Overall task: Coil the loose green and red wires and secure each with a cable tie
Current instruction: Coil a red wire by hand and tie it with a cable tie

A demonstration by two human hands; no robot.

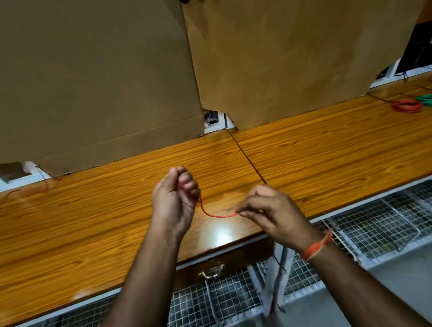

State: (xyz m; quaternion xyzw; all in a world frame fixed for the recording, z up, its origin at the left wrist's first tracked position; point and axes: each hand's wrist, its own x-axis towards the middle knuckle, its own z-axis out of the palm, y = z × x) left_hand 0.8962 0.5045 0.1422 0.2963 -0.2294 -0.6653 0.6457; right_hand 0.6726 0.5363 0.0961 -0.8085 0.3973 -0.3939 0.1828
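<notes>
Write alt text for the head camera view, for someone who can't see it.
Two bare hands hold a thin red wire above a wooden table: the left hand grips one end in curled fingers, the right hand pinches the other, and the wire sags between them. Red and green wire coils lie far right, with cardboard sheets behind the table.

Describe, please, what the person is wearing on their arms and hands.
Both forearms are bare, with no sleeves in view and no gloves. The right hand has an orange thread band round its wrist. The left hand and its wrist wear nothing.
</notes>
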